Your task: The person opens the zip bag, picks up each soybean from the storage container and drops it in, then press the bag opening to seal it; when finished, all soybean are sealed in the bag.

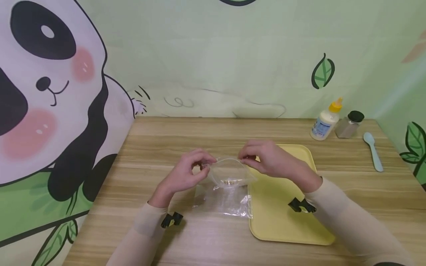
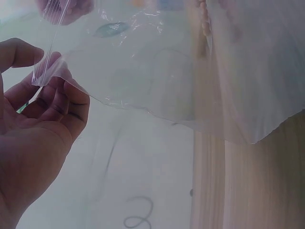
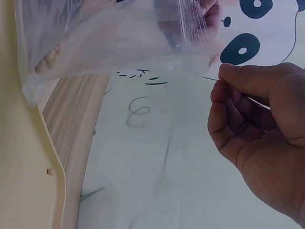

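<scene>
A clear zip bag (image 1: 229, 170) hangs between both hands above the table, with small tan, bean-like pieces (image 3: 50, 61) at its bottom. My left hand (image 1: 186, 171) pinches the bag's upper left corner by the zip strip, thumb and fingers curled on the film. At the upper right corner, my right hand (image 1: 266, 155) pinches the rim between thumb and fingertips. The mouth bows slightly between them; whether the zip is sealed cannot be told. Beneath it, another clear plastic bag or sheet (image 1: 223, 201) lies flat on the table, against the yellow tray (image 1: 279, 221).
On the back right stand a white glue-type bottle (image 1: 323, 125) with a yellow cap and a clear jar (image 1: 347, 127) with a black lid. A pale blue spoon (image 1: 373, 152) lies near the right edge. The wood-grain table (image 1: 159, 135) meets a painted wall (image 1: 216, 66) behind.
</scene>
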Demonstrator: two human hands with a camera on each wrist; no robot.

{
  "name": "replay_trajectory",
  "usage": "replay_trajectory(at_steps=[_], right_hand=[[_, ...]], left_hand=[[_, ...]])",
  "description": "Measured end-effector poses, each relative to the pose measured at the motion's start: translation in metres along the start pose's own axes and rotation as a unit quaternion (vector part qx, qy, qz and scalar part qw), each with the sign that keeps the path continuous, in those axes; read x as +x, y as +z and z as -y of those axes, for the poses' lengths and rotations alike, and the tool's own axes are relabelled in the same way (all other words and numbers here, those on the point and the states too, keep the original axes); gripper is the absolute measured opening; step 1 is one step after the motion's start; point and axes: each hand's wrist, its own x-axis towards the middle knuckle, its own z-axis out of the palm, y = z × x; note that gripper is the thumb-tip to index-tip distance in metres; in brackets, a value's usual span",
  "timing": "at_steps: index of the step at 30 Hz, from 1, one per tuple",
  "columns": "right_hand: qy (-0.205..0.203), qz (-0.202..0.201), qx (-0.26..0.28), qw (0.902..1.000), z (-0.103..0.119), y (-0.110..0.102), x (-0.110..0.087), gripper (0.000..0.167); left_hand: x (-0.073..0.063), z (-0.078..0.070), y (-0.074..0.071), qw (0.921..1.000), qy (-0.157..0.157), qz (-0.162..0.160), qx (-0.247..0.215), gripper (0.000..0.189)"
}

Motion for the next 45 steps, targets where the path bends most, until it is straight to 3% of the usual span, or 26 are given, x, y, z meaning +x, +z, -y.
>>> replay_trajectory(at_steps=[12, 29, 45], right_hand=[[-0.013, -0.009, 0.013, 0.9998, 0.002, 0.005, 0.000, 0.007], [0.023, -0.003, 0.020, 0.9995, -0.003, 0.004, -0.002, 0.008], [0.055, -0.029, -0.006, 0.9981, -0.022, 0.002, -0.001, 0.008]], left_hand=[[0.000, 0.001, -0.001, 1.0000, 0.000, 0.002, 0.004, 0.027], [-0.001, -0.001, -0.001, 1.0000, -0.006, 0.006, 0.002, 0.027], [0.000, -0.001, -0.001, 0.9999, -0.001, 0.007, 0.013, 0.025]])
